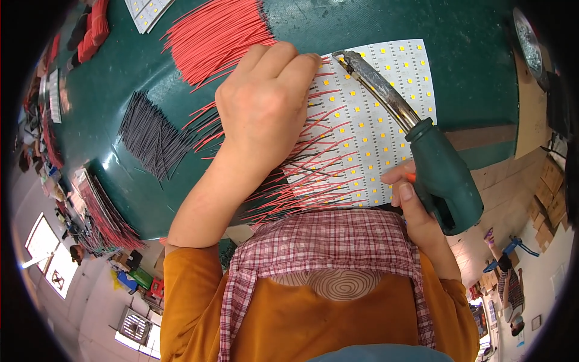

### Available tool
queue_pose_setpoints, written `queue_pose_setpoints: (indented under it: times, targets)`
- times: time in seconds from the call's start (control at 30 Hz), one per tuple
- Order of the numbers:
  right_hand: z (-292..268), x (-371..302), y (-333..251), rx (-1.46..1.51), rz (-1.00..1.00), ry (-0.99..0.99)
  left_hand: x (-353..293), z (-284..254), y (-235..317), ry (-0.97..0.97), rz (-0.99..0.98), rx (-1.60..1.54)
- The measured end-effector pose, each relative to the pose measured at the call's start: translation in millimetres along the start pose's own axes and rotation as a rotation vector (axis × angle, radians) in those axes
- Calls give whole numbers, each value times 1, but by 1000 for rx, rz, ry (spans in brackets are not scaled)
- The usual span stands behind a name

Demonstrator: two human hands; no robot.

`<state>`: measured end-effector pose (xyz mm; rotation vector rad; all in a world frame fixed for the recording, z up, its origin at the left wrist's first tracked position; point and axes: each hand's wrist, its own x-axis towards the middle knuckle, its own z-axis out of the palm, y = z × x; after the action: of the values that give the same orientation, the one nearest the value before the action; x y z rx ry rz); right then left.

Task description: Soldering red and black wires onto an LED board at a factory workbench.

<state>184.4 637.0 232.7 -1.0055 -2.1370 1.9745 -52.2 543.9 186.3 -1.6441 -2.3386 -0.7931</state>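
Observation:
My right hand (416,199) is closed around a green soldering gun (449,175), with a finger by its orange trigger. The gun's dark metal tip reaches the upper left part of a white LED board sheet (395,127) dotted with yellow chips. Beside that tip, my left hand (265,90) is closed in a pinch on a thin red wire (326,63) at the sheet's left edge. Below it, many red and black wires (322,142) fan out across the left part of the sheet. My fingers partly hide the pinched wire.
Left of my hand lie a big bundle of red wires (217,36) and a pile of black wires (154,136) on the green table (476,66). Boards with wires attached (105,208) are stacked at the near left edge. A person (512,289) is far off at lower right.

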Motion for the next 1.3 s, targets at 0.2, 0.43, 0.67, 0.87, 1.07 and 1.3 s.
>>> queue_pose_setpoints:
  times: [0.2,0.43,0.67,0.87,1.07,1.3]
  targets:
    - [0,2,-1,-19,-15,-6,0,1,2,0,28,40]
    - [0,2,4,-157,-35,-19,0,2,4,-9,42,60]
    - [-4,-3,6,-12,-69,35,0,3,3,-14,46,57]
    - [2,-1,3,94,-56,54,1,1,1,-32,13,73]
    - [4,-7,10,176,-53,134,2,-4,-9,-82,57,61]
    - [1,-4,25,309,-83,222,31,-41,-93,113,-107,299]
